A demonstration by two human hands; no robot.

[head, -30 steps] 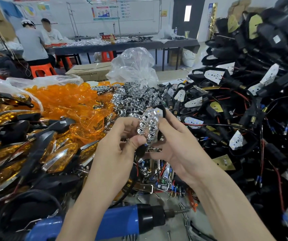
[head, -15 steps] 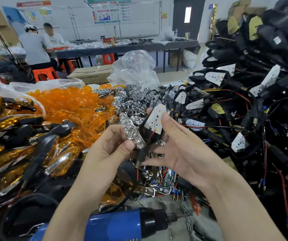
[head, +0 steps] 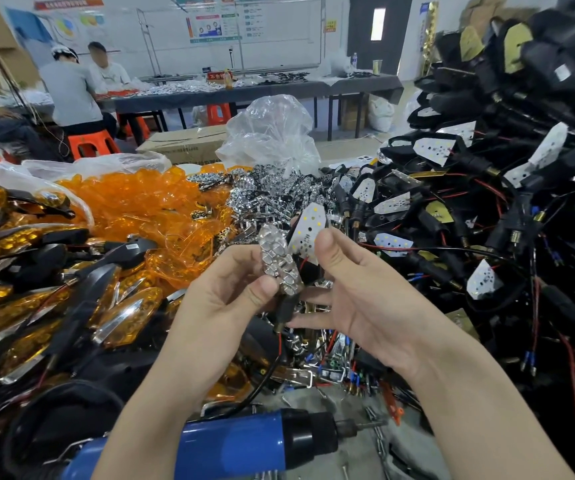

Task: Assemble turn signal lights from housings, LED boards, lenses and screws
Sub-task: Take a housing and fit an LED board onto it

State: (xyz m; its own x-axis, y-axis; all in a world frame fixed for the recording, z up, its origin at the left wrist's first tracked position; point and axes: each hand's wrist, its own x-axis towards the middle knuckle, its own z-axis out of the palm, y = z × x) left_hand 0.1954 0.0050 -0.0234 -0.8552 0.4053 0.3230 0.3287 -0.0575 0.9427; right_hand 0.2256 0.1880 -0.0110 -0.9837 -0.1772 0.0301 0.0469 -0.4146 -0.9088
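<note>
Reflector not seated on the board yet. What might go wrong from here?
1. The left hand holds the chrome reflector only in a thumb-and-finger grip. A slip would likely drop it into the loose parts below.
2. A red wire shows between the reflector and the LED board held by the right hand. Closing them may pinch it.
3. The blue screwdriver lies under the forearms and could get knocked.

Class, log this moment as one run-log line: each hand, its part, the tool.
left hand: pinches chrome reflector | right hand: holds housing with LED board | blue screwdriver: lying unused
</note>
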